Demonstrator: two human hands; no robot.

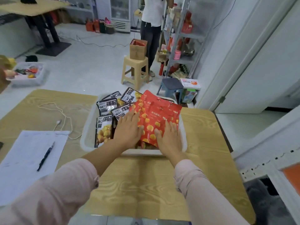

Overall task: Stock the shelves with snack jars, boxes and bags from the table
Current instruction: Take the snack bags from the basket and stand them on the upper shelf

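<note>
As red bags (156, 116) lie in the white bin (87, 135), left hand (128, 129) and right hand (168, 138) touch them, fingers straight.

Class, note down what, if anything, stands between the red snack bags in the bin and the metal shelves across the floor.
A grey-topped stool and a beige stool carrying a cardboard box stand on the floor before the shelves, and a person stands there.

Single wide-angle view from head height, facing forward and down, close over the table (146, 184), floor (90, 65) and shelf rack (181, 46) farther off
</note>
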